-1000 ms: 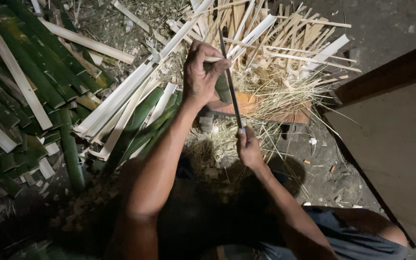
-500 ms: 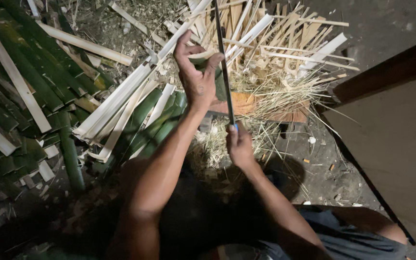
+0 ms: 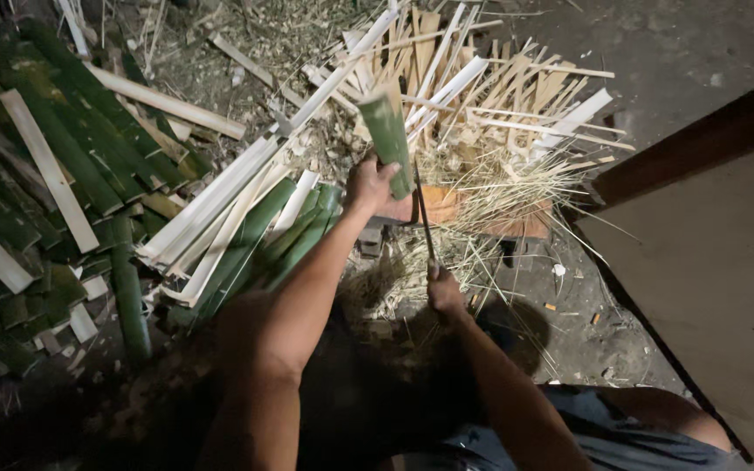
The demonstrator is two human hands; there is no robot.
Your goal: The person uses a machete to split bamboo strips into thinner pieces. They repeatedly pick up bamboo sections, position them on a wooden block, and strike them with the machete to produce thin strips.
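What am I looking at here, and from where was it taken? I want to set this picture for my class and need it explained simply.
There is no machine here: a person works with two bare hands, filmed by a camera worn on their head, looking down. The left hand holds a green bamboo piece upright over a reddish block. The right hand grips a long thin blade beside the bamboo. On the ground lie green bamboo lengths at the left, pale split strips in the middle, thin slats beyond, and fine shavings around the block.
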